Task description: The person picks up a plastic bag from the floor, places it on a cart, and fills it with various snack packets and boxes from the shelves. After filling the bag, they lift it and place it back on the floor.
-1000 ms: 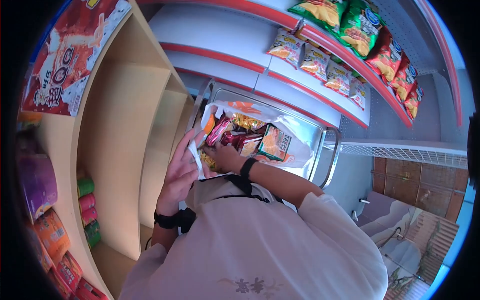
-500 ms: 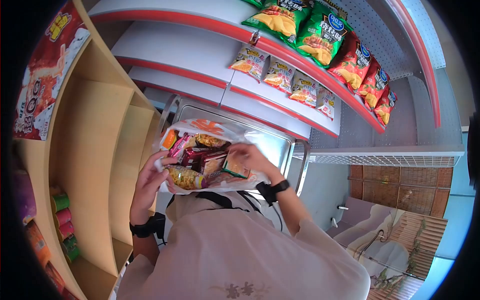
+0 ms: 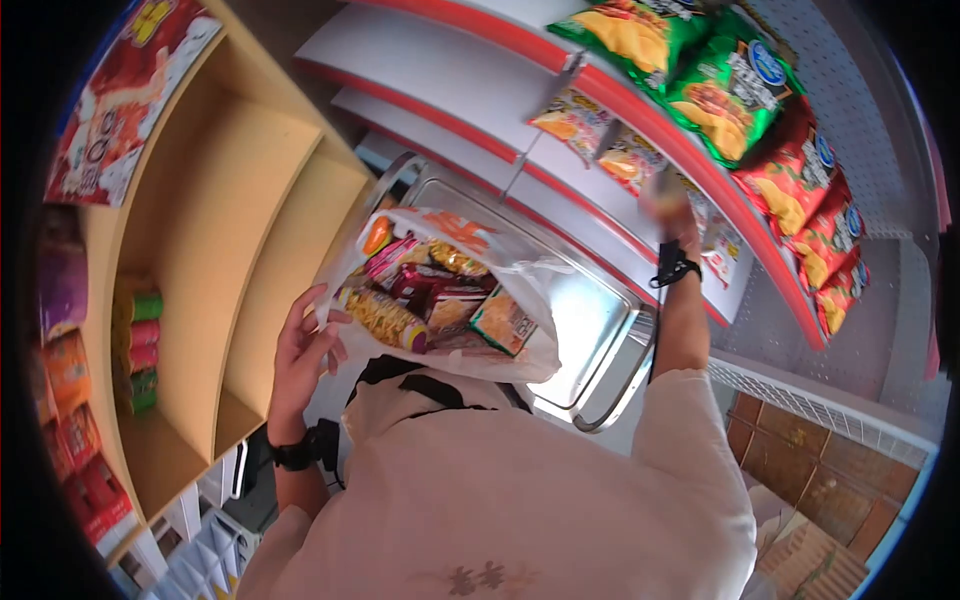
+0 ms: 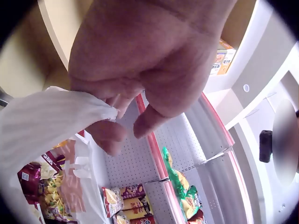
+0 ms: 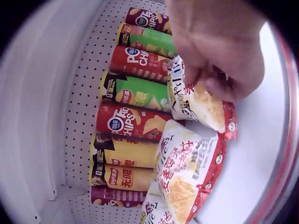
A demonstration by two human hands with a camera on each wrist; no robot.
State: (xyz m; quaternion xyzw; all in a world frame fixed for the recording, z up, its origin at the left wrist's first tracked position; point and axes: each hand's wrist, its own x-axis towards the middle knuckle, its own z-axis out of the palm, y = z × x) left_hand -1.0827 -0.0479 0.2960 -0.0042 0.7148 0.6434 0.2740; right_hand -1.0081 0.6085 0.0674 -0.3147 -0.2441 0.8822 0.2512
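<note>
My left hand (image 3: 303, 345) pinches the rim of a white plastic bag (image 4: 42, 116), which stands with its mouth wide. Packed inside are a tube of yellow snacks (image 3: 385, 318), a green-edged box (image 3: 503, 320) and several dark red packs (image 3: 418, 283). Up at the shelf, my right hand (image 5: 219, 51) grips a small white and red snack bag (image 5: 196, 100) with curled fingers. Two similar snack bags, the nearer one (image 5: 184, 172) in full view, lean beside it. The fingers' ends are partly hidden behind my hand in the right wrist view.
The plastic bag sits in a metal cart (image 3: 590, 345). Potato chip cans (image 5: 135, 121) lie behind the snack bags. Larger chip bags (image 3: 730, 90) line the upper shelf with its red edge (image 3: 660, 130). A wooden shelf unit (image 3: 200, 200) stands at the left.
My right hand has left the plastic bag and gone up and right to the snack bags on the shelf. My left hand stays at the bag's rim. The head view has shifted.
</note>
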